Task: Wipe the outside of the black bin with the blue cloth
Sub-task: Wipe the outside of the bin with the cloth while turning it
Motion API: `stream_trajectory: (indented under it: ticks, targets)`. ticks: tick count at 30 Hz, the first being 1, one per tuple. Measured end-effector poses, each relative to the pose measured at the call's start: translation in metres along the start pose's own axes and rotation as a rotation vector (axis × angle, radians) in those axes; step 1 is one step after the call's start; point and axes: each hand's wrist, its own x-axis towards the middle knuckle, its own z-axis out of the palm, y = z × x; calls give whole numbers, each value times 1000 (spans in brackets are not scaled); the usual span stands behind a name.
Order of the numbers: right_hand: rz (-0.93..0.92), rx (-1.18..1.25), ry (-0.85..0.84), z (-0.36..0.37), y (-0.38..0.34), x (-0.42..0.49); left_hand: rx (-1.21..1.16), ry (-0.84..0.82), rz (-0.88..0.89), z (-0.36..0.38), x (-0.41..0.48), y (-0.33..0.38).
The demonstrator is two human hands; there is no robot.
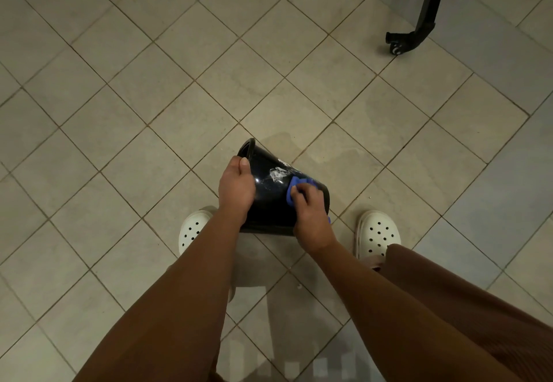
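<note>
The black bin (270, 199) is held tipped on its side above the tiled floor, its open mouth pointing up and to the left. White scuffs mark its shiny wall. My left hand (236, 187) grips the bin near the rim, thumb over the edge. My right hand (308, 211) holds the blue cloth (294, 185) bunched against the bin's wall near the base. Most of the cloth is hidden under my fingers.
Beige floor tiles (179, 82) spread all around. My two feet in white perforated clogs (377, 233) stand either side below the bin. A black metal leg with a small castor (398, 46) stands at the upper right. A damp patch shows on the tiles beyond the bin.
</note>
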Motion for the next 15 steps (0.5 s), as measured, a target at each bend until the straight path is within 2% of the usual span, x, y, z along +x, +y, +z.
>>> stream_trajectory:
  ticks: [3,5,8,10,12,15]
  targets:
    - [-166,-11,71,4,-9,2,7,-15,8,0,0,0]
    - [-182,84,73,0,-15,11,12,-23,26,1,-1,1]
    - [-25,293,-21,-7,-22,19,-21,-7,15,2,-2,-1]
    - [107,337,-28,-5,-20,20,-48,6,-5,2,-1,-3]
    - [203,243,-16,-6,-19,18,-53,11,-22,2,0,-3]
    - [32,110,19,-2,-16,7,-47,7,-41,0,2,-3]
